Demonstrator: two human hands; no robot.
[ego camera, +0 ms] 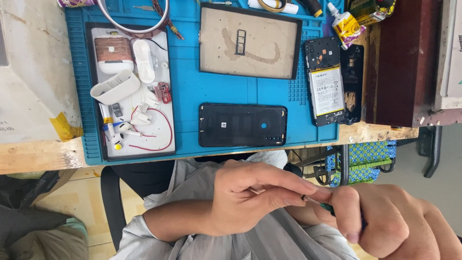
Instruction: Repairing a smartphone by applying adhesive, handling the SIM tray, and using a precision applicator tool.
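Blue rubber mat (192, 91) covers most of the wooden tabletop (33, 154) across the top of the frame, and the person has both hands down at the lower right, off the mat and over their lap.

What could go wrong: the little screwdriver (321, 205) is being handled in mid-air above grey clothing, not over the mat. If a tiny screw or bit is pinched there (too small to tell), one slip and it probably drops into the shirt folds or onto the floor. The black phone back cover (243, 125) also lies right at the near edge of the mat, so a bumped elbow could likely knock it off.

Grips: the right hand (390, 226) is closed around the green-handled screwdriver. The left hand (250, 195) has its fingertips pinched narrow at the metal tip, touching it; whether anything sits between them can't be made out.

Elsewhere: an opened phone with its battery showing (327, 86) at upper right, a tan tray with a small card slot piece (248, 41) top centre, and dismantled white earbud parts with red wire (134, 86) at upper left.
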